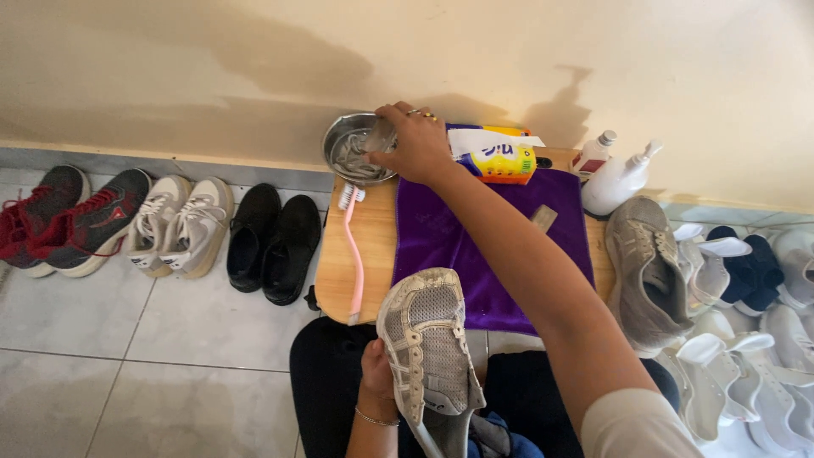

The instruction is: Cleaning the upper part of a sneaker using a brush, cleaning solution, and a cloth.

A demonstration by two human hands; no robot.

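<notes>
My left hand grips a grey and white mesh shoe, held sole-side away over my lap. My right hand reaches far forward to the metal bowl at the back left of the small wooden table. Its fingers pinch something pale and wet at the bowl's rim; I cannot tell what it is. A pink long-handled brush lies on the table beside the purple cloth.
A yellow and blue packet, a small bottle and a white pump bottle stand at the table's back. Shoe pairs line the wall at left. A grey shoe and several white shoes lie at right.
</notes>
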